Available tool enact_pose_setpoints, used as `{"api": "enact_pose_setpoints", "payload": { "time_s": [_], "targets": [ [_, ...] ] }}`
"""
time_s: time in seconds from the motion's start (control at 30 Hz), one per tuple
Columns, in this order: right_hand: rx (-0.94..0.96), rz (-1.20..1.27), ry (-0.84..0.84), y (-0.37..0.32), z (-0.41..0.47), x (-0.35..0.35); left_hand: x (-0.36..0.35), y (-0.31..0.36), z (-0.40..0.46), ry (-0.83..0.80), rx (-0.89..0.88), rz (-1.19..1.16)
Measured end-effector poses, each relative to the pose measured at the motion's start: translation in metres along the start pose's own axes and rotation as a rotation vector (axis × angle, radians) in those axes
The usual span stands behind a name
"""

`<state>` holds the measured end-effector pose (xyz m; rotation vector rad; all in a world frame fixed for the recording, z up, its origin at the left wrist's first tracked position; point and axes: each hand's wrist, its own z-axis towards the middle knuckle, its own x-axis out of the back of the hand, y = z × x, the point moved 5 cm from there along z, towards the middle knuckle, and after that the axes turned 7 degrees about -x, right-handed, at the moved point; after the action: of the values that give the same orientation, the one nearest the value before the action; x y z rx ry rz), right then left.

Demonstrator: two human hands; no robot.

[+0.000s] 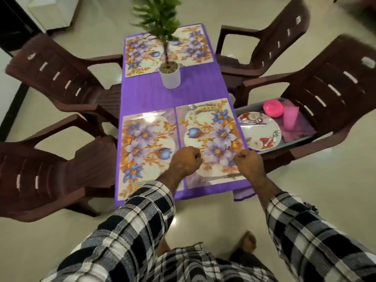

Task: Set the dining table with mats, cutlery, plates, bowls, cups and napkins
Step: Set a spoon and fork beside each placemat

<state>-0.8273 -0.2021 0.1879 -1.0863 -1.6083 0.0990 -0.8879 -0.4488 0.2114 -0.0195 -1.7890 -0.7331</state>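
Four floral mats lie on the purple tablecloth (150,92). The near right mat (215,139) has a spoon and fork (200,108) at its far edge and a knife (225,176) along its near edge. The near left mat (142,147) lies beside it, with glare at its far edge. My left hand (186,160) and my right hand (249,162) hover over the near right mat's front part, both with curled fingers and nothing plainly held. A grey tray (252,107) on the right chair carries a floral plate (258,132) with cutlery, a pink bowl (272,108), a pink cup (290,118) and purple napkins (301,131).
A potted plant in a white pot (169,77) stands mid-table. Two far mats (138,55) lie behind it. Brown plastic chairs stand on both sides: two on the left (61,78) and two on the right (329,82). I stand at the table's near end.
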Motion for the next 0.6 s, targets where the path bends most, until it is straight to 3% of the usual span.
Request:
{"api": "enact_pose_setpoints", "payload": {
  "time_s": [0.3,0.6],
  "targets": [
    [-0.151,0.029,0.001,0.141,0.073,0.149,-0.073,0.179,0.114,-0.028,-0.016,-0.090],
    [-0.186,-0.046,-0.036,0.184,0.177,0.187,-0.134,0.230,0.238,-0.049,-0.034,-0.126]
  ]
}}
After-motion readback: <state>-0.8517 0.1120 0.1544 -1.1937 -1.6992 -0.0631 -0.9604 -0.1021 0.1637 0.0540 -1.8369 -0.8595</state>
